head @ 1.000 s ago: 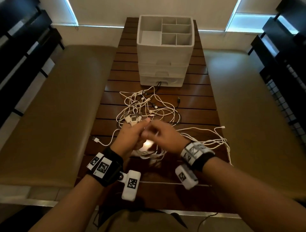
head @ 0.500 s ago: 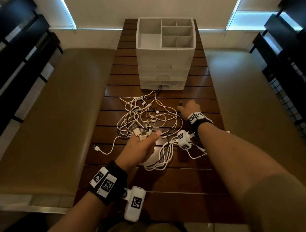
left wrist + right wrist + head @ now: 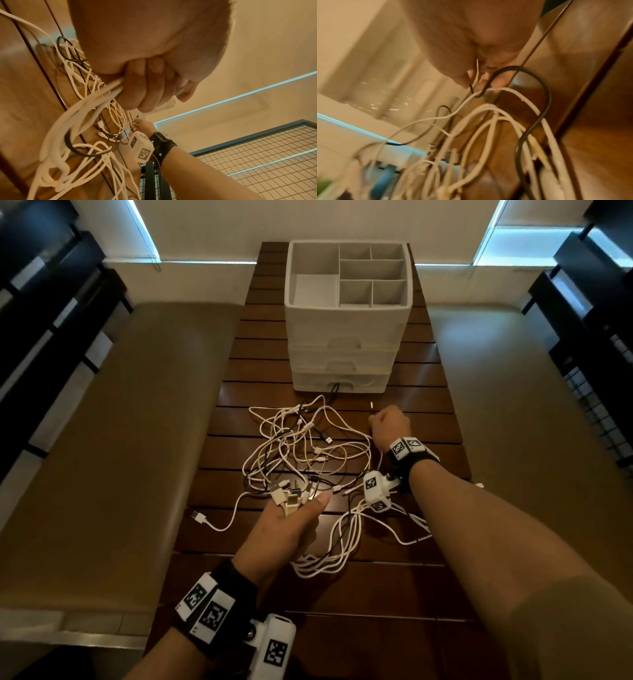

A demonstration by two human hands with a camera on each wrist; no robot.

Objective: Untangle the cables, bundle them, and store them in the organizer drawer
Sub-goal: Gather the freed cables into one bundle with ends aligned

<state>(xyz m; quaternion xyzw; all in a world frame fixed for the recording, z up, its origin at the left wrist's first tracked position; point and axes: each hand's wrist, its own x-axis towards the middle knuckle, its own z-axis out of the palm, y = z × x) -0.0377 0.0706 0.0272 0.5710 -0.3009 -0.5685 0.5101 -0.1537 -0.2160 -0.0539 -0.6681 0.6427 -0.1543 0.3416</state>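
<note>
Head view: my left hand (image 3: 291,529) clenches gathered white plug ends at six o'clock of the tangled white and black cables (image 3: 308,453) on the slatted wooden table (image 3: 428,392). My right hand (image 3: 390,428) pinches a black cable end at three o'clock. Still untangling, I judge; next, draw that strand free. White plastic drawer organizer (image 3: 346,337) waits at twelve.
</note>
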